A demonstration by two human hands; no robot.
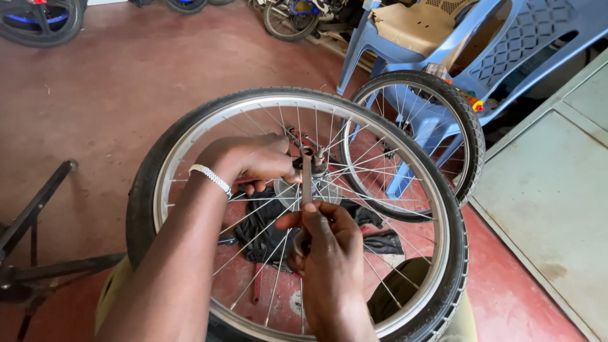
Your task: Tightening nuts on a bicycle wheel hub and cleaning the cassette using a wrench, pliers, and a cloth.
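A large bicycle wheel (pixel 190 130) with a black tyre and silver rim lies flat across my lap. My left hand (pixel 250 161), with a white beaded bracelet at the wrist, rests over the spokes and grips the hub (pixel 320 166) at the wheel's middle. My right hand (pixel 326 244) holds a flat metal spanner (pixel 307 180) upright, its upper end set on the hub axle. Thin silver spokes fan out around both hands.
A smaller wheel (pixel 472 136) leans against blue plastic chairs (pixel 500 57) at the back right. Black cloth (pixel 266 237) lies on the red floor under the spokes. A black metal stand (pixel 31 212) sits at left. More wheels (pixel 41 22) lie at the back. A grey slab (pixel 551 190) is at right.
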